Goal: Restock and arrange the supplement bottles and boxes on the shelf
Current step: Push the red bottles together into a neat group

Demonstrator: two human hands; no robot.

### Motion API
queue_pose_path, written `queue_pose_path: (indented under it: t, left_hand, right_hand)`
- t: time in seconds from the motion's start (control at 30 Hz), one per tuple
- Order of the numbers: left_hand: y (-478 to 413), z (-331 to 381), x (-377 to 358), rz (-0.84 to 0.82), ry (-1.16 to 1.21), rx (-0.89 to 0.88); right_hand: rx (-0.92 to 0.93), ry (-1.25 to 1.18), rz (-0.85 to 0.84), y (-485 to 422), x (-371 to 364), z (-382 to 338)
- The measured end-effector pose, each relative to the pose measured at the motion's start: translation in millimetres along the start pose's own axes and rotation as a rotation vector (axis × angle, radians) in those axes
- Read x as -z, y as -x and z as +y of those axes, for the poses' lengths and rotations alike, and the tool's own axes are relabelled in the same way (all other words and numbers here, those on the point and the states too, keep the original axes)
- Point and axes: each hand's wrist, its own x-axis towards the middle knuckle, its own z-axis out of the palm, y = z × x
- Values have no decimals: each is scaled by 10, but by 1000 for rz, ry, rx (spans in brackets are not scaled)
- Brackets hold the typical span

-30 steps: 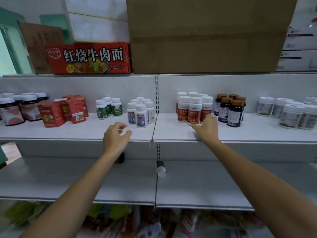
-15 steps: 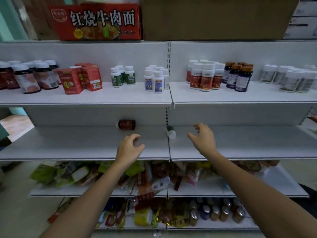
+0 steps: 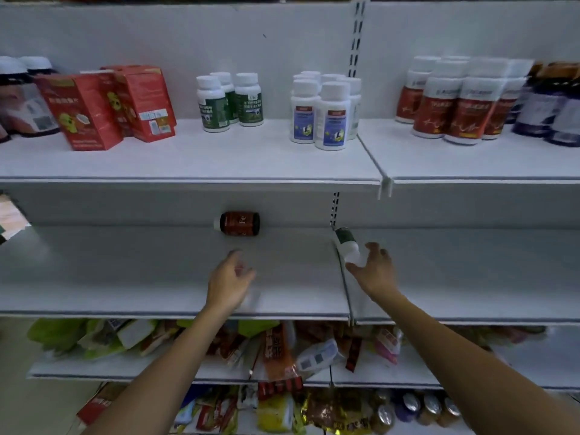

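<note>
Hands dropped to middle shelf [image 3: 125, 277]; right hand [image 3: 375, 271], left hand [image 3: 229, 284] grips spread, empty.

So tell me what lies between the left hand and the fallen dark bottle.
Only bare shelf: the head view shows nothing between the left hand and the dark bottle.

Middle shelf [image 3: 125, 277] bears a dark bottle [image 3: 239, 223] and a green-labelled bottle [image 3: 346, 245] (both toppled).
</note>
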Motion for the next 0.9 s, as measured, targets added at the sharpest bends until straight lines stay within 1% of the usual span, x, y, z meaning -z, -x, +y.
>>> queue_pose_path:
  t: [0.1, 0.17, 0.3, 0.37, 0.43, 0.5, 0.6, 0.7, 0.77, 0.83, 0.9]
  left_hand:
    - [-562, -134, -206, 24, -74, 12]
    - [-868, -210, -326, 68, -99, 31]
    - [-1394, -219, -479, 213, -173, 147]
    - [-1583, -162, -559, 225, -185, 202]
    - [-1717, -116, -644, 218, -164, 264]
    - [-1813, -101, -699, 248, -110, 307]
    - [-1795, -147, -690, 322, -11, 295]
    - [-1648, -229, -642, 301, 30, 197]
    - [-1527, -241, -592, 277, 82, 164]
    - [-1358, -224, -526, 231, 129, 217]
    - [-1143, -209, -417, 146, 162, 324]
  right_hand:
    - [-46, 63, 36, -380, -293, 79]
    - [-65, 87, 42, -594, -440, 145]
    - [-5, 72, 73, -973, -646, 190]
    - [17, 40, 77, -1087, -691, 171]
    - [60, 33, 69, -1150, -720, 154]
    - [81, -11, 69, -1178, -745, 138]
    - [73, -162, 55, -1191, -793, 68]
    - [62, -263, -3, -1123, -825, -86]
    - [71, -324, -35, -1042, -828, -212]
    - [69, -371, -105, -937, -822, -321]
    - [61, -408, -188, -808, -823, -419]
